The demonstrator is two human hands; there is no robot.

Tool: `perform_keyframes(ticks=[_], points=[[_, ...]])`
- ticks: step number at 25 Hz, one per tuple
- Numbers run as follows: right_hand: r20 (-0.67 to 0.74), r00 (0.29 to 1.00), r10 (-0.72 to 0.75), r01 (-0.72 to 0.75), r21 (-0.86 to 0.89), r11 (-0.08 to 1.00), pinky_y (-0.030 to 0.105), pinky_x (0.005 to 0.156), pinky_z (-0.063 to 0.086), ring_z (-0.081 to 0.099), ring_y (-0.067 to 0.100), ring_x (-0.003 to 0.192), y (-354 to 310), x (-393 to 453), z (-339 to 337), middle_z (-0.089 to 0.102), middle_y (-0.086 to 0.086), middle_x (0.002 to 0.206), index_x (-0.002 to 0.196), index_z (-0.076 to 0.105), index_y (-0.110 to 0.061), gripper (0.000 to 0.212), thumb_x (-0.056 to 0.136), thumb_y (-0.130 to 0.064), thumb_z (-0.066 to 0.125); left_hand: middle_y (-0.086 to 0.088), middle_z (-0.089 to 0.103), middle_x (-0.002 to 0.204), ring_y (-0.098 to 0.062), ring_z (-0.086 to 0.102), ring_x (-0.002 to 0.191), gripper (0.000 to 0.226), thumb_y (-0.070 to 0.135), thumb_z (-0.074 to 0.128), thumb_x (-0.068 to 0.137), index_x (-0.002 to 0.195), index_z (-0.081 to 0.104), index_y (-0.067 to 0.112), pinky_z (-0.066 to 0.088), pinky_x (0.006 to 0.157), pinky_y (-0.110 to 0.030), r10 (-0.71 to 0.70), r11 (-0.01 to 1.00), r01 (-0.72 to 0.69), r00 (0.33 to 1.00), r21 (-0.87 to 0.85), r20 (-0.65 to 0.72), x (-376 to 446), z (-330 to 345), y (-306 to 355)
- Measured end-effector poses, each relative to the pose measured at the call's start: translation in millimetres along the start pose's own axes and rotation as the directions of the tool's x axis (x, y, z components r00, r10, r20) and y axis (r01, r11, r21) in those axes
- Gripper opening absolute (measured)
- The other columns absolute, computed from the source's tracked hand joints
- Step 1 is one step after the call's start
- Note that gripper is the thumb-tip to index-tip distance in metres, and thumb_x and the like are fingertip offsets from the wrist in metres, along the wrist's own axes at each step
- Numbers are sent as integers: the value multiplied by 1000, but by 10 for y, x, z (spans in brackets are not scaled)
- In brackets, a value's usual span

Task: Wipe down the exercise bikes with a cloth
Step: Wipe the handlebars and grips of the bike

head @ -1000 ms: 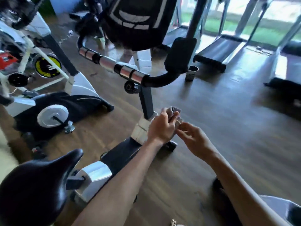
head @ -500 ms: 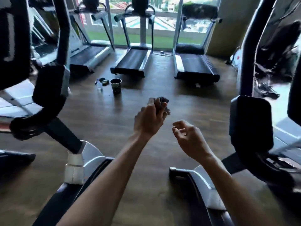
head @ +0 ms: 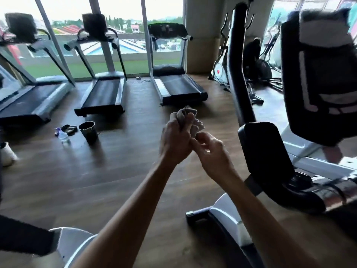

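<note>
grey cloth (head: 190, 120) sits bunched in the left hand (head: 176, 141), left of the exercise bike (head: 270, 151), the right hand (head: 211, 151) pinching its lower edge (likely refolding), so the next move calls for carrying it to that bike's frame.

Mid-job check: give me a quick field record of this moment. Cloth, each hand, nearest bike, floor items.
cloth: small grey cloth, bunched, held in the air
left hand: left hand grips the cloth
right hand: right hand pinches the cloth's lower edge
nearest bike: exercise bike to the right, not touched by cloth
floor items: dark cup, plastic bottle, on wooden floor
background: three treadmills by the windows
</note>
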State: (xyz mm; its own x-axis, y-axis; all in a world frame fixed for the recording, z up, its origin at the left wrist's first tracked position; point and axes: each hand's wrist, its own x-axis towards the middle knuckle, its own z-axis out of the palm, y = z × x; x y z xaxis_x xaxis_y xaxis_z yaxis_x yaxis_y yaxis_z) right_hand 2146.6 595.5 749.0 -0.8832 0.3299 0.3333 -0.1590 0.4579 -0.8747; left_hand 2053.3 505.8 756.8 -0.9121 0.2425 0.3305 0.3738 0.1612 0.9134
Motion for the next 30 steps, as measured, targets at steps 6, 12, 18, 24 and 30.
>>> perform_keyframes(ticks=[6, 12, 18, 24, 30], points=[[-213, 977, 13, -8, 26, 1000, 30, 76, 56, 68, 6, 82, -301, 278, 193, 71, -3, 88, 99, 62, -15, 19, 106, -29, 51, -40, 63, 102, -24, 62, 82, 59, 36, 36, 111, 112, 58, -18, 54, 64, -20, 7, 915, 105, 961, -389, 276, 322, -195, 142], [-322, 946, -36, -34, -208, 978, 31, 100, 46, 59, 12, 111, -738, 561, -125, 66, -1, 116, 124, 59, -19, 26, 103, -11, 46, -1, 58, 138, -16, 58, 122, 68, 40, 67, 74, 140, 54, 32, 47, 101, -31, 144, 968, -12, 842, -249, 520, 790, -526, 89], [40, 999, 19, -15, -87, 996, 27, 83, 58, 72, 15, 96, -1207, 718, -781, 75, 5, 99, 107, 69, -22, 31, 105, -1, 46, 4, 69, 124, -13, 66, 113, 55, 32, 77, 81, 134, 61, 23, 58, 88, -27, 428, 901, -338, 590, -272, 684, 1151, -647, 596], [3, 996, 88, -88, -54, 995, 38, 82, 59, 73, 21, 90, -1265, 882, -1038, 75, 10, 99, 115, 68, -16, 22, 100, -31, 60, -17, 70, 72, -24, 62, 63, 40, 38, 92, 68, 70, 72, 4, 54, 58, -38, 337, 937, -264, 527, -227, 780, 1292, -377, 835], [-291, 957, 6, -81, -248, 965, 38, 80, 62, 75, 15, 84, -1202, 970, -1066, 77, 3, 91, 102, 70, -22, 21, 86, -18, 81, 17, 68, 78, 1, 62, 72, 24, 47, 82, 70, 79, 66, 31, 47, 67, -23, 496, 864, -485, 772, -136, 397, 1420, -116, 845]])
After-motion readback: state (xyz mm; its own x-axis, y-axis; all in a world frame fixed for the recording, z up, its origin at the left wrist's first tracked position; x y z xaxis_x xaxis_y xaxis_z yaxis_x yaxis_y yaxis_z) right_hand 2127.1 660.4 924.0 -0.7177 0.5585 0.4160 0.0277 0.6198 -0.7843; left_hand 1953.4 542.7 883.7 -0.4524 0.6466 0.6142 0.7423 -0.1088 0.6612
